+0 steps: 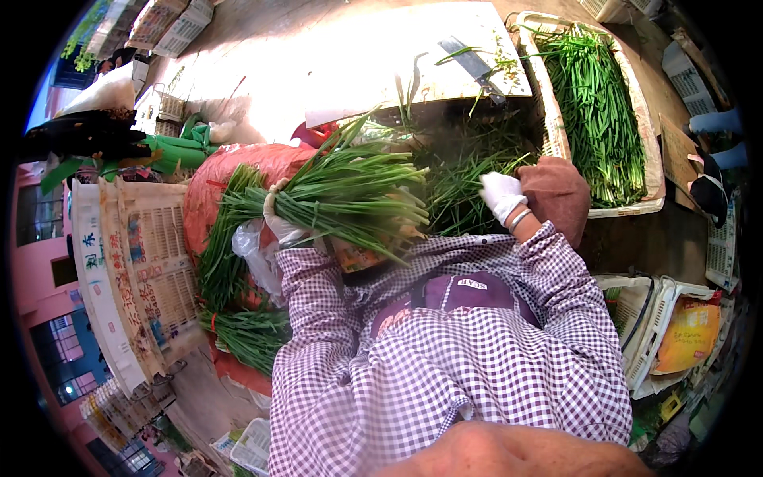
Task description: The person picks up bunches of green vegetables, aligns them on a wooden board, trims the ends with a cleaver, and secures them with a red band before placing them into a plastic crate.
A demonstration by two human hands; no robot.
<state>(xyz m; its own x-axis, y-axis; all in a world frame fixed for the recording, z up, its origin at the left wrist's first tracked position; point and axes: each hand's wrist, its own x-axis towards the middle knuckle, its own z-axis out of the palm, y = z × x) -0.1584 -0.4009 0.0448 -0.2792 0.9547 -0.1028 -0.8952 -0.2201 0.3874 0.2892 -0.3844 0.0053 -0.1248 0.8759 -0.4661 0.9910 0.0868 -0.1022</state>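
My left hand [280,216], in a white glove, is clamped around a thick bunch of green chives [350,195], held level across my chest with the leaf tips pointing right. My right hand [502,195], also gloved, rests on the loose chives [461,179] heaped in front of me; I cannot tell whether its fingers are closed. Beyond lies a white cutting board [350,67] with a cleaver [475,67] on it. To the right, a white plastic crate [648,151] holds more chives. More bunches lie on a red sack [238,163] at my left.
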